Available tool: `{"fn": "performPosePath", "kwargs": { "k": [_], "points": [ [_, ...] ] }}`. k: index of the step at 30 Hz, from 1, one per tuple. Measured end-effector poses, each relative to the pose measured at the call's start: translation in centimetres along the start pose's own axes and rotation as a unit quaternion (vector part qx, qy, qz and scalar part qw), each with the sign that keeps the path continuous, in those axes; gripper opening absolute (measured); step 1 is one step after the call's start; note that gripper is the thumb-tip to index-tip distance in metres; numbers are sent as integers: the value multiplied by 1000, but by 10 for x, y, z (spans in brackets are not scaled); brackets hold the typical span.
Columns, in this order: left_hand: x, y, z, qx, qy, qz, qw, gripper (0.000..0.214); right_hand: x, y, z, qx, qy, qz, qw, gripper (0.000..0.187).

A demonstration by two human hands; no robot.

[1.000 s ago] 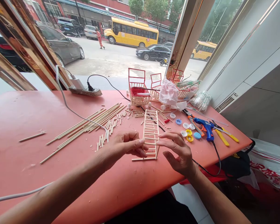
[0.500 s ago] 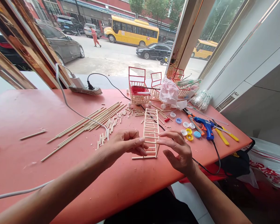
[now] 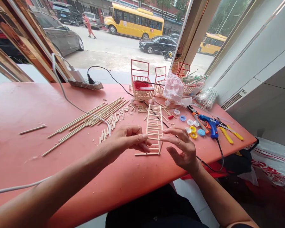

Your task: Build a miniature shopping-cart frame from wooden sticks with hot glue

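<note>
A ladder-like frame of thin wooden sticks [image 3: 154, 109] lies on the table, with many short rungs between two long rails. My left hand [image 3: 134, 139] is closed at its left side, thumb and forefinger pinching one end of a short wooden stick [image 3: 154, 138] that spans the frame crosswise. On the other side is my right hand [image 3: 184, 147], fingers stretched out and thumb apart. Its fingertips touch or nearly touch the stick's right end and the rail; which, I cannot tell. At the frame's near end another stick [image 3: 142, 154] juts out to the left.
Long sticks [image 3: 90, 118] and short cut pieces [image 3: 111, 123] lie to the left. At the right are bottle caps [image 3: 193, 129], a blue glue gun [image 3: 211, 123] and yellow-handled pliers [image 3: 226, 136]. Small stick-built carts [image 3: 142, 93] stand behind. A white cable [image 3: 73, 106] crosses the table.
The camera view has tilted slightly, so the table sits a little higher in the picture. Both hands keep almost the same pose at the frame.
</note>
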State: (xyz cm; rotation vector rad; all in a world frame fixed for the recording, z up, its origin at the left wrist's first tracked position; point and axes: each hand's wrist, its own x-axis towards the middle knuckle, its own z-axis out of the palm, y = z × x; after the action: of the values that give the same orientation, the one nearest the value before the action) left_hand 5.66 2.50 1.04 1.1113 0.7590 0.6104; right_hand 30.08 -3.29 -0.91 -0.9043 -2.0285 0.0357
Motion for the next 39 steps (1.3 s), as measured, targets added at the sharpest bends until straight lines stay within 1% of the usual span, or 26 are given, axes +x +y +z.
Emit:
{"fn": "performPosePath", "kwargs": {
  "k": [7,14,18,22,39],
  "points": [
    [-2,4,1,11,11,-11,1000,42,2,-1,0,2,9,-4,1000,28],
    [0,6,3,-2,14,-12,1000,48,1,1,0,5,2,-5,1000,27],
    [-1,7,4,4,14,-12,1000,48,1,0,0,-7,0,-3,1000,27],
    [0,3,2,2,8,-1,1000,45,1,-1,0,-19,0,1,1000,26],
    [0,2,2,-7,4,3,1000,41,1,0,0,-5,-2,0,1000,27]
  ]
}}
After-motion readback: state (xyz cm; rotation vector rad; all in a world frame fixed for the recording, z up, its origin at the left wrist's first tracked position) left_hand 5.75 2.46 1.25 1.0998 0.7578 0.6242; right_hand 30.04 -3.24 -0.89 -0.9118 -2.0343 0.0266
